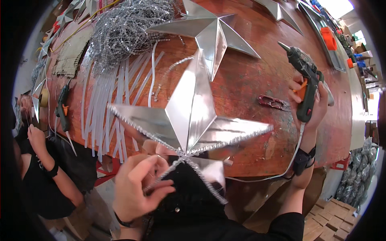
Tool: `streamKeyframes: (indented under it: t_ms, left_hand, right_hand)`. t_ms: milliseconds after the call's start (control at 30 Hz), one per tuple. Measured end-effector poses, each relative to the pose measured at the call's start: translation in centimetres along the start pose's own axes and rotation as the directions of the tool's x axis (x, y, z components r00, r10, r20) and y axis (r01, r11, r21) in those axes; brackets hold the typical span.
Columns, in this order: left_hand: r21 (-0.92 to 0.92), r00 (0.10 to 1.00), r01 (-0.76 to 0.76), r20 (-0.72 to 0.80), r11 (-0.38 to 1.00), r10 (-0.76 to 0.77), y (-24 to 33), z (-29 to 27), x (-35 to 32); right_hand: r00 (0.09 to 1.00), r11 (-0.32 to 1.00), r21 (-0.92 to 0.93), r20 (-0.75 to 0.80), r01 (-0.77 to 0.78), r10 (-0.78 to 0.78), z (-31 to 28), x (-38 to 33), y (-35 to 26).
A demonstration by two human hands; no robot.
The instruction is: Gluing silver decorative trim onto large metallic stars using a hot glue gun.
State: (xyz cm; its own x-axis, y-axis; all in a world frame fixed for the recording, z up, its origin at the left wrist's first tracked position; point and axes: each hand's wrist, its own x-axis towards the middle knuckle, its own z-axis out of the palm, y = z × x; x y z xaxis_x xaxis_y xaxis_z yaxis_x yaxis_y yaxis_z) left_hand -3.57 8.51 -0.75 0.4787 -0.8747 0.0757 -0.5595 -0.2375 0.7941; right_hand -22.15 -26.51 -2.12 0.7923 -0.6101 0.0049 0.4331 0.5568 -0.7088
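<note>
A silver five-pointed star (191, 106) with raised, folded faces is in front of me at the table's near edge. Silver bead trim (237, 140) runs along the lower edges of its points. My left hand (140, 180) is closed at the star's lower left point, its fingers bent over the trimmed edge and slightly blurred. My right hand (315, 100) grips a dark green glue gun (304, 68) with an orange trigger, apart from the star. Its nozzle points up and left, away from the star. A white cord runs down from its handle.
Behind the star lie a tangled heap of silver bead garland (128, 28), several clear glue sticks (102, 108) and another silver star (215, 34). A red knife-like tool (273, 102) is near my right hand. At left are a second glue gun (63, 105) and a co-worker's arm (44, 152).
</note>
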Motion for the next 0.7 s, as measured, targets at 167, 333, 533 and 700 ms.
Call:
streamKeyframes:
  t_ms: [167, 333, 533, 700]
  left_hand:
    - [0.296, 0.974, -0.211, -0.018, 0.932, 0.227, -1.8, -2.5, 2.0]
    - [0.178, 0.949, -0.304, -0.026, 0.936, 0.314, -4.6, -2.4, 3.8]
    - [0.241, 0.911, -0.373, -0.088, 0.896, 0.403, -5.3, -2.1, 5.4]
    - [0.11, 0.869, -0.306, -0.373, 0.946, 0.325, -5.6, -0.1, 5.0]
  right_hand:
    - [0.992, 0.986, -0.142, 0.104, 0.085, -0.07, 0.5, -1.3, 0.0]
    - [0.979, 0.935, -0.337, 0.198, 0.106, -0.04, 3.0, -1.3, 0.5]
    - [0.982, 0.974, -0.195, 0.129, -0.112, 0.139, 4.7, -2.7, 1.5]
    - [0.969, 0.956, -0.183, 0.053, -0.228, 0.241, 6.3, -3.8, 2.3]
